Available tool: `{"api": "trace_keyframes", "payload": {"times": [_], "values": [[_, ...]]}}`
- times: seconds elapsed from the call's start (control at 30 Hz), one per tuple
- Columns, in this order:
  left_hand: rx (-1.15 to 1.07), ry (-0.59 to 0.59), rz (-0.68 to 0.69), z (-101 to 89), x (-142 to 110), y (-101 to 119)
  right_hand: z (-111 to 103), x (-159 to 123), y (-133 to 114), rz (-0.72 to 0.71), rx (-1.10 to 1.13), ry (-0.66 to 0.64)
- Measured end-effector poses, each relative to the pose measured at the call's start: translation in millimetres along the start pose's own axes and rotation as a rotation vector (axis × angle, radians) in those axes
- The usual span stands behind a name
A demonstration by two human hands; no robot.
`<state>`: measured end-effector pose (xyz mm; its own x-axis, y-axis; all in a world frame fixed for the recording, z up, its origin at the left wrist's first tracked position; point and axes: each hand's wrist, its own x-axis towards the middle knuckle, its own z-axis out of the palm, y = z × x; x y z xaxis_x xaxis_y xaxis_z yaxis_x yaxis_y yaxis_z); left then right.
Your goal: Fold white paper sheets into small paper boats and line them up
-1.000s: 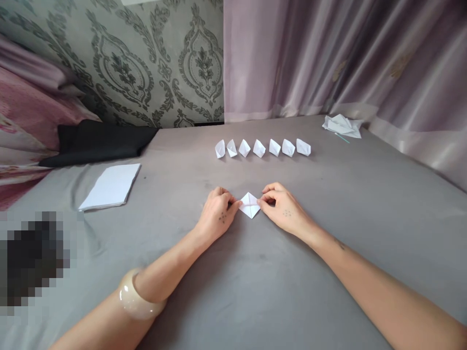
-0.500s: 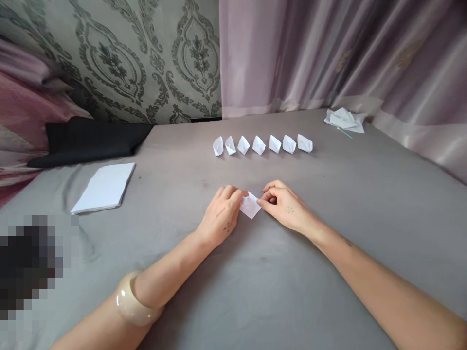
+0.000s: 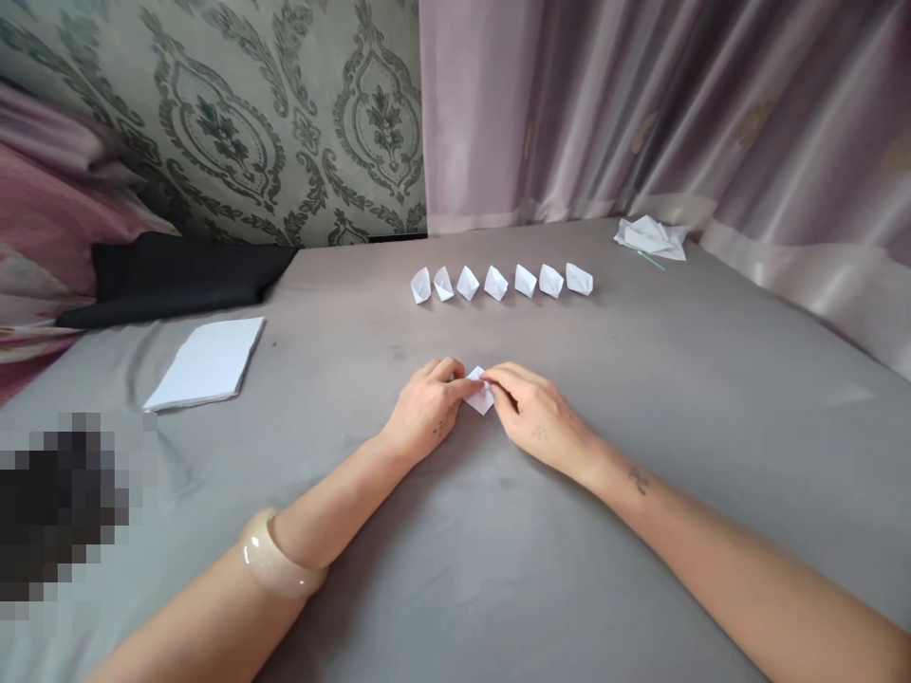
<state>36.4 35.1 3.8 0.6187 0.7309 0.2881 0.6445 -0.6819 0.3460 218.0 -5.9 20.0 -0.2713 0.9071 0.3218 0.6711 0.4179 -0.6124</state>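
A small piece of folded white paper (image 3: 480,402) lies on the grey cloth between my two hands, one corner pointing toward me. My left hand (image 3: 425,408) grips its left side, the thumb laid across the paper and the other fingers curled. From the right, my right hand (image 3: 541,415) has its fingertips closed on the paper's upper right part. The fingers hide much of the paper's folds. Beyond the hands stands a row of several small folded paper shapes (image 3: 496,283), white and hollow-looking.
A stack of white paper sheets (image 3: 206,363) lies at the left, with a black cloth (image 3: 185,280) behind it. Crumpled white papers (image 3: 651,237) and a thin green stick (image 3: 652,260) are at the far right. Purple curtains (image 3: 512,114) hang behind. A blurred dark patch covers the lower left.
My right hand has moved left over the paper, and its fingertips now meet my left thumb there. My left thumb has stretched across the paper. The whole view has shifted slightly.
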Motion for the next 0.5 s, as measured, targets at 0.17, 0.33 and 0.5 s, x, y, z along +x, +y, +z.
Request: {"api": "trace_keyframes", "payload": {"times": [0.17, 0.33, 0.5], "values": [[-0.181, 0.072, -0.313, -3.5, 5, 0, 4, -8, -13, -0.021, -0.32, -0.118], [-0.396, 0.083, -0.5, -9.9, 3, -6, 6, -8, -19, -0.033, -0.445, -0.15], [-0.366, 0.046, -0.508, -17.3, -1, 0, 6, -4, -23, -0.026, -0.496, -0.186]]}}
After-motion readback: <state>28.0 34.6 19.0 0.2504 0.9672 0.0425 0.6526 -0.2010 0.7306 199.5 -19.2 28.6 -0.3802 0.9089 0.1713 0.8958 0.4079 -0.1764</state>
